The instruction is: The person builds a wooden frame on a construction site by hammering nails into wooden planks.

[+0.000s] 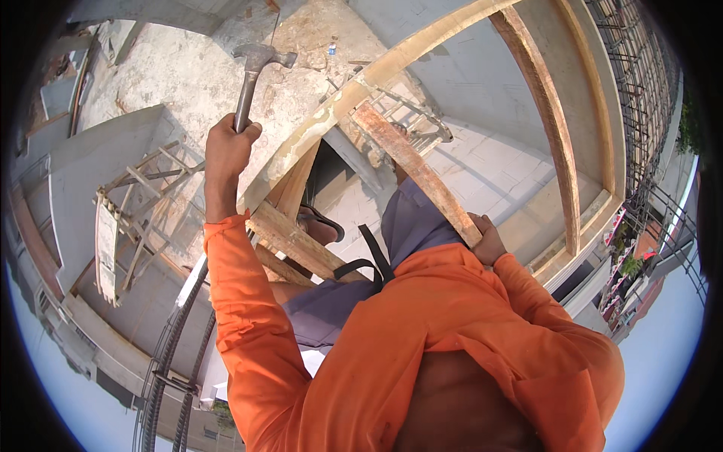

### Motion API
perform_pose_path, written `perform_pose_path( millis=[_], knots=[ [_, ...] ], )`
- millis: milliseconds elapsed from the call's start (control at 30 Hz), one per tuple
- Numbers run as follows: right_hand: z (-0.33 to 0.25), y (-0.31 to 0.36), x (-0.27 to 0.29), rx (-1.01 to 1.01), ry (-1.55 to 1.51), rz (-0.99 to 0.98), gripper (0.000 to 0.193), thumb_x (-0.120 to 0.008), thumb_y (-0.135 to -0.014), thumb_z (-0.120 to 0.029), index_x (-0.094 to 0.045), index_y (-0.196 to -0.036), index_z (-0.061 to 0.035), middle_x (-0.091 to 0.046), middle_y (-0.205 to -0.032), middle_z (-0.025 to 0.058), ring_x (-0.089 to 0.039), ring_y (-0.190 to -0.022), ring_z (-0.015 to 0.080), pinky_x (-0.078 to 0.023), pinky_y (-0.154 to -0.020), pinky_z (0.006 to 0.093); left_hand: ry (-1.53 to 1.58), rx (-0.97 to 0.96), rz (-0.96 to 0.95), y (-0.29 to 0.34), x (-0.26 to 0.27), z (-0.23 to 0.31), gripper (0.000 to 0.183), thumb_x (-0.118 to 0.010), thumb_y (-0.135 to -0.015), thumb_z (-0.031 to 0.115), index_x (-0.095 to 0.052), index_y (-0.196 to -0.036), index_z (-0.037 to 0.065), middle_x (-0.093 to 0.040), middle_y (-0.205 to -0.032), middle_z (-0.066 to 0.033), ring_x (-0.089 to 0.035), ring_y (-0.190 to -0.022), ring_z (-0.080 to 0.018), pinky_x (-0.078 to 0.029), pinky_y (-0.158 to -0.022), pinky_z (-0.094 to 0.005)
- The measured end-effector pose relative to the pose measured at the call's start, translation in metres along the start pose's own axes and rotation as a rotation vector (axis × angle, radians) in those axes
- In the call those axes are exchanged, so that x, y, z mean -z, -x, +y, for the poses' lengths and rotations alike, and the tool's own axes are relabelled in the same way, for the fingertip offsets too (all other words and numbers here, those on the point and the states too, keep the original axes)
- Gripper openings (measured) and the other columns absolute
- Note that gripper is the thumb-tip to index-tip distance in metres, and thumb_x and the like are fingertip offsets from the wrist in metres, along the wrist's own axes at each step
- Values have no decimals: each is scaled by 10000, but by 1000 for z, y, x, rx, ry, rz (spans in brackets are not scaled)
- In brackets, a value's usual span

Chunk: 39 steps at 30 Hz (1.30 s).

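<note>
My left hand (228,157) is closed round the handle of a claw hammer (247,94). The hammer stands head up, its metal head beyond my fist and apart from the wood. On the right, my right hand (489,239) grips the near end of a weathered wooden plank (414,169). Part of those fingers is hidden by the plank. Its far end meets a long pale beam (320,120) that crosses in front of me. Orange sleeves cover both forearms.
Another wooden crosspiece (544,113) spans the frame at right. Rebar mesh (640,98) rises at the far right, and vertical steel bars (162,377) stand at lower left. A wooden trestle (109,245) is at left. Below lies a pale, debris-strewn floor (173,68); my sandalled foot (322,228) shows between timbers.
</note>
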State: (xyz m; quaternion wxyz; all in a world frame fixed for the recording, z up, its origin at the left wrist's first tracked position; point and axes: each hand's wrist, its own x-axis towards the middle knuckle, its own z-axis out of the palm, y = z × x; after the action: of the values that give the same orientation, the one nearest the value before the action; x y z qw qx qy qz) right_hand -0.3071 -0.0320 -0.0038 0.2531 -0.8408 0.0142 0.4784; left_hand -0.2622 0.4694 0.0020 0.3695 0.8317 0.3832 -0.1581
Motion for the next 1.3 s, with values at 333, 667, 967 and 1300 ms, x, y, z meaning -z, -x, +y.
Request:
perform_pose_path(
  millis=[333, 667, 967, 1300],
  knots=[
    [-9, -3, 6, -117, -120, -110, 737, -813, -598, -202, -517, -1264, -89, -549, -1216, 115, -420, -1170, 322, -306, -1055, 385, 296, 54, -95, -46, 35, 2, 138, -629, -835, 169, -571, -839, 44, -421, -539, 33, -348, -397, -51, -281, -351, -228],
    [-12, -4, 4, -25, -85, -46, 623, -803, -615, -213, -570, -1179, -88, -537, -976, 109, -498, -947, 280, -432, -884, 352, 437, 146, 6, -105, 66, 14, 73, -582, -793, 84, -517, -815, 60, -423, -575, 25, -360, -406, -66, -288, -369, -241],
    [-12, -7, 9, -17, -56, -32, 573, -789, -637, -205, -574, -1155, -87, -562, -986, 111, -486, -916, 277, -438, -851, 358, -314, -225, -229, -69, 35, 43, 98, -549, -713, 73, -534, -780, 3, -541, -641, -130, -538, -604, -254, -429, -601, -371],
    [-10, -11, 7, 83, -27, 9, 542, -784, -639, -204, -577, -1118, -58, -604, -979, 80, -478, -889, 279, -443, -833, 370, -180, -76, -174, -40, 25, 21, 93, -527, -717, 45, -507, -781, -19, -504, -615, -109, -516, -601, -235, -426, -605, -377]
  ],
)
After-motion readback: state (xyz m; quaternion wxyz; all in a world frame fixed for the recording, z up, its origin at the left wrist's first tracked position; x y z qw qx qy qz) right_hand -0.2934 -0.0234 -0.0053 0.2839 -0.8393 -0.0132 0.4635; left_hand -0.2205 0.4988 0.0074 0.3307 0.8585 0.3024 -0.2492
